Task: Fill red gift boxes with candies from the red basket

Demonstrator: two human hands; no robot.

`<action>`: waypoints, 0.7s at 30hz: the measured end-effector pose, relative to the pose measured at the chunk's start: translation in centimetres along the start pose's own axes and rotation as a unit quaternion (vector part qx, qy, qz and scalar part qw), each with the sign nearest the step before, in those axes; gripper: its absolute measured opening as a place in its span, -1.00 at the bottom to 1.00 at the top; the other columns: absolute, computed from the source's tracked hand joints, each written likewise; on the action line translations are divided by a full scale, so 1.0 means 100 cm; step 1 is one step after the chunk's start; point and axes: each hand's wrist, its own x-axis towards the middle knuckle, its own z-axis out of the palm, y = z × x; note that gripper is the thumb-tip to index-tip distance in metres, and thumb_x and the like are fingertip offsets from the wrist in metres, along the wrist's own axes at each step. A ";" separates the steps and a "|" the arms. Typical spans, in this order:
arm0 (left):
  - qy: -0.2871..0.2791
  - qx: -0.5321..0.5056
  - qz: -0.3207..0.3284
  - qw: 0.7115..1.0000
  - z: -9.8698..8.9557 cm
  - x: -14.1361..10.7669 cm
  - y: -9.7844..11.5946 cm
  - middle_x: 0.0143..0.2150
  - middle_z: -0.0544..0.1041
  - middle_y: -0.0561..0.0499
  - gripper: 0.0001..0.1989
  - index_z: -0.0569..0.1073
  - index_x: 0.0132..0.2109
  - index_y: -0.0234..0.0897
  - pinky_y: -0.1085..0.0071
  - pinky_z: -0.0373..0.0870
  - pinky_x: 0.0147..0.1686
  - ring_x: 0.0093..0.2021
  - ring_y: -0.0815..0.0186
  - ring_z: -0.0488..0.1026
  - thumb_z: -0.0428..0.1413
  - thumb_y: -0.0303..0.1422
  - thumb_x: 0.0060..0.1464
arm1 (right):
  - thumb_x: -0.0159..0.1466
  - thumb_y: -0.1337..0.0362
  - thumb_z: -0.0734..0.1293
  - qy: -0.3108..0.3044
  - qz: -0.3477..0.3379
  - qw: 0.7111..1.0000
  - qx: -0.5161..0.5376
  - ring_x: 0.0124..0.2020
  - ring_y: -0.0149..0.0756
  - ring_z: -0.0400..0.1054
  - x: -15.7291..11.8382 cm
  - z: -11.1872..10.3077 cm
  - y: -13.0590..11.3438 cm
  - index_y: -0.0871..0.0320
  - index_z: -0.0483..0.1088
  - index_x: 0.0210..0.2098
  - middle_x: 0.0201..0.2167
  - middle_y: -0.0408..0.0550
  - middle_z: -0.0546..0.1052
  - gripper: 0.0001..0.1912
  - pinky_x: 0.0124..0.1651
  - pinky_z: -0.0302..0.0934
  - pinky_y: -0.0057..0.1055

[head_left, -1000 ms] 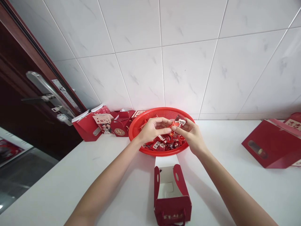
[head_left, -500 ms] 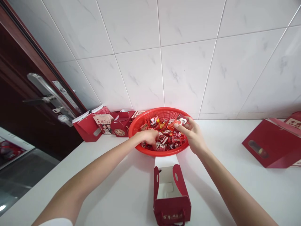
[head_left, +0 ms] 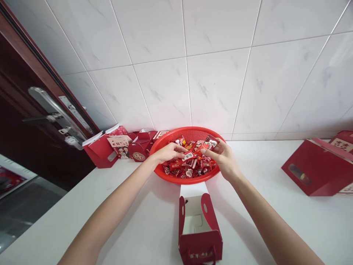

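A red plastic basket (head_left: pixel 190 180) stands against the wall and holds many wrapped candies (head_left: pixel 180 172). Over its left side, my left hand (head_left: pixel 171 151) pinches a small red-and-white wrapped candy (head_left: pixel 188 156). My right hand (head_left: pixel 224 157), at the basket's right rim, is closed on wrapped candies: a bright red one (head_left: pixel 202 148) and a dark brown-and-white one (head_left: pixel 211 142). In front of the basket, an open dark red gift box (head_left: pixel 200 243) shows a white inside with nothing in it; its white flap points at the basket.
Several red gift boxes (head_left: pixel 140 147) stand by the wall at left, beside a dark wooden door (head_left: pixel 41 147) with a metal handle (head_left: pixel 56 116). Another closed red box (head_left: pixel 317 167) stands on the white table (head_left: pixel 253 165) at right. White tiles (head_left: pixel 160 84) cover the wall.
My left hand has risen from among the candies with a small red-and-white one between its fingers. My right hand stays nearly in place, still holding its candies.
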 end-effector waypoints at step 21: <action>-0.224 0.435 0.095 0.867 0.022 -0.009 0.009 0.23 0.39 -0.07 -0.51 0.63 0.05 -0.07 0.42 0.42 -0.07 0.16 0.10 0.43 0.26 -0.48 -0.07 | 0.00 0.14 0.62 -0.002 -0.012 1.000 -0.011 -0.14 -0.06 0.57 0.001 0.000 0.001 0.06 0.49 -0.16 -0.21 -0.07 0.66 -0.54 -0.04 0.47 -0.14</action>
